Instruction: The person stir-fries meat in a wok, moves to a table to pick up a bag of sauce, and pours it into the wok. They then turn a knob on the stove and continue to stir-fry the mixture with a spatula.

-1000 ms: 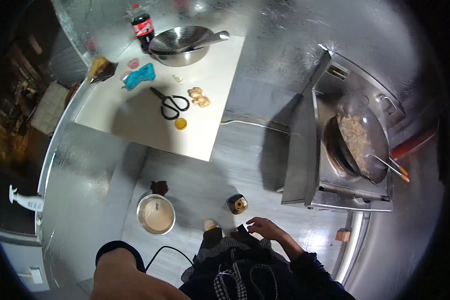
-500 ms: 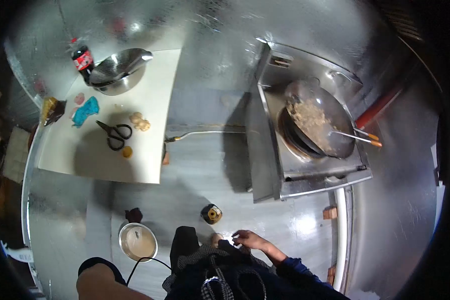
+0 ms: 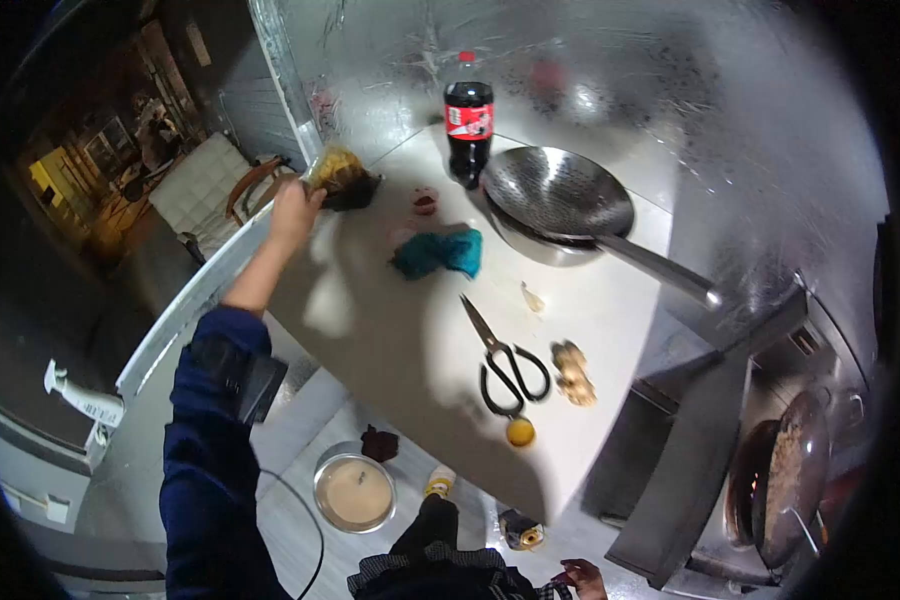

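Observation:
My left hand (image 3: 295, 213) reaches to the table's far left corner, its fingers closed on the near edge of a clear plastic bag (image 3: 342, 178) with yellow and dark brown contents. Low at the bottom edge, my right hand (image 3: 582, 578) hangs with loosely bent fingers apart, nothing visible in it. Nearest the bag on the white table (image 3: 370, 340) are a small reddish packet (image 3: 425, 201) and a teal cloth (image 3: 438, 254). Black-handled scissors (image 3: 507, 365) lie nearer me, beside a ginger root (image 3: 573, 375), a garlic clove (image 3: 532, 297) and a yellow cap (image 3: 520, 432).
A cola bottle (image 3: 469, 130) stands at the back beside a perforated strainer (image 3: 560, 195) resting in a metal bowl (image 3: 545, 245). At right, a wok (image 3: 805, 450) with food sits tilted on the stove. A bucket (image 3: 355, 493) of cloudy liquid and a dark bottle (image 3: 520, 530) are on the floor.
The view has swung left from the stove to the table. My left hand, out of view before, now reaches the plastic bag. My right hand stays low near my body.

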Demonstrator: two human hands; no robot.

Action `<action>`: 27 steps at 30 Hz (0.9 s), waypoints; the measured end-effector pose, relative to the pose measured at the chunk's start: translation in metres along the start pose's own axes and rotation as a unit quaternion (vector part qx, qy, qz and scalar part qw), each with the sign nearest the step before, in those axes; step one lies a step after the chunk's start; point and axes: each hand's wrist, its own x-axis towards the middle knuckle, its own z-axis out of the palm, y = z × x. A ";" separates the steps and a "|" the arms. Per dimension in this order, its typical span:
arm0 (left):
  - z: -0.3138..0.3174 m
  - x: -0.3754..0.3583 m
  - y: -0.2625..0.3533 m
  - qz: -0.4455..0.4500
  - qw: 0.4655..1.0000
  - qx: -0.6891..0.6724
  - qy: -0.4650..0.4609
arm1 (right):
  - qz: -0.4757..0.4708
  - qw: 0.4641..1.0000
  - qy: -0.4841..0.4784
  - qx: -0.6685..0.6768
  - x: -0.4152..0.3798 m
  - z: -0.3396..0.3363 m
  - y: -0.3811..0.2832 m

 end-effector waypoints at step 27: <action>0.060 0.137 -0.039 -0.162 0.860 -0.433 -0.215 | 0.048 0.824 0.194 -0.531 0.090 0.050 -0.005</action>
